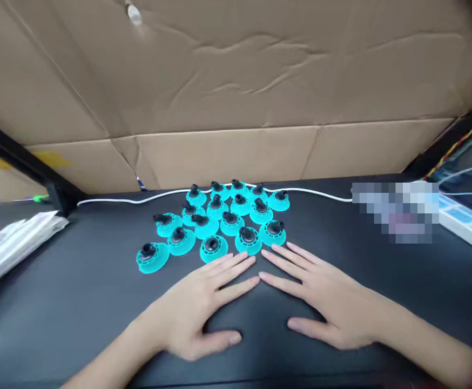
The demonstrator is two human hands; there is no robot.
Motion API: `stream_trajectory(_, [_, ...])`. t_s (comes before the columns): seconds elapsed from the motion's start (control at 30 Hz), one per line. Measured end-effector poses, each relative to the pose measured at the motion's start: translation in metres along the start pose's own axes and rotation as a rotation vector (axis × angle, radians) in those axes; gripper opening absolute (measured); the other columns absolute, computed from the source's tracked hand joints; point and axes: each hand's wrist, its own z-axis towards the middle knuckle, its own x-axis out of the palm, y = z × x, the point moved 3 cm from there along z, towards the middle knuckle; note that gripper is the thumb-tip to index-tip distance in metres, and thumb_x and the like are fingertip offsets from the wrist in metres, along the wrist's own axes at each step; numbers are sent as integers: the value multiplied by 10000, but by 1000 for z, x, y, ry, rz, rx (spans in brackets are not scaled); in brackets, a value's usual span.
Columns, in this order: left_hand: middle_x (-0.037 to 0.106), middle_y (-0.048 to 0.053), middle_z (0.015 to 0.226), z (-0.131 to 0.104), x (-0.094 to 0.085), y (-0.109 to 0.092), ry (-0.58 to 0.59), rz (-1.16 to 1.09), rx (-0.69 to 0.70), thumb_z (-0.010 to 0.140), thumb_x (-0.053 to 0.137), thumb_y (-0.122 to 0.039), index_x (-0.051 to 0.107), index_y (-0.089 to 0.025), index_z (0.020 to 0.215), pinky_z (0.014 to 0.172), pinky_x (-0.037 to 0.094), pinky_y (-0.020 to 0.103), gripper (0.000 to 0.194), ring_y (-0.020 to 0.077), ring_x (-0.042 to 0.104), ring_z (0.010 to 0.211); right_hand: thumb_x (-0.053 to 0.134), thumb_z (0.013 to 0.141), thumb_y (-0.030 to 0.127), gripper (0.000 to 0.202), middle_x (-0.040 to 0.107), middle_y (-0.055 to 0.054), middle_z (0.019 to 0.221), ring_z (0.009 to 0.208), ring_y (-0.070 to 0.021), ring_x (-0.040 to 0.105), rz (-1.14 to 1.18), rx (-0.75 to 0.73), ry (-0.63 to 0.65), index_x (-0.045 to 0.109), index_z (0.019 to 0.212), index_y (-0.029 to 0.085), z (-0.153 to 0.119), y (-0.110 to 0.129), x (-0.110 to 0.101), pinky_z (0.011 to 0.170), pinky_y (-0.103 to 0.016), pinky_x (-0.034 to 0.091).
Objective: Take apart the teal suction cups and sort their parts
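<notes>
Rising behind the far edge of the one black table (74, 292), a brown cardboard backing (228, 97) fills the upper part of the view. Two black frame bars (29, 162) flank it, one at each side. Both bare hands lie palm down near the middle of the table's near edge: the left hand (197, 300) on the left, the right hand (333, 297) on the right. Each is empty, its fingers spread and its thumb held apart; the two index fingertips meet or very nearly meet.

By the left edge sits one stack of white sheets (13, 243), how many I cannot tell. Near the right edge lies one white and blue strip (466, 221), with one pixelated patch (398, 210) beside it, its contents hidden. One white cable (139, 201) runs along the far edge, passing behind the pieces.

Seventeen turquoise round pieces (214, 255), each with a black center, are gathered between the far edge and the hands, slightly left of the table's middle. Roughly, five stand farthest back, then four, four and four toward the front. The nearest ones sit just beyond the fingertips. Smallest are two yellow patches (52, 158) on the cardboard at left and one whitish knob (134, 14) high up.
</notes>
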Motion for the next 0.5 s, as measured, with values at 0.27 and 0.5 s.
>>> stream_trajectory(0.27, [148, 62, 1802, -2, 1, -1, -24, -43, 11, 927, 710, -464, 170, -331, 1728, 1356, 220, 590, 975, 383, 248, 1642, 566, 1045, 545, 825, 73, -63, 1807, 1669, -333, 130, -13, 2, 10, 158, 1725, 317, 0, 0, 0, 1344, -632, 128])
stream_trajectory(0.5, [144, 63, 1803, -2, 3, 2, -20, -30, 12, 931, 702, -476, 158, -334, 1728, 1348, 235, 603, 976, 383, 241, 1644, 566, 1047, 534, 822, 70, -58, 1808, 1670, -335, 130, -7, 0, 2, 154, 1725, 320, 1, -1, 1, 1344, -633, 132])
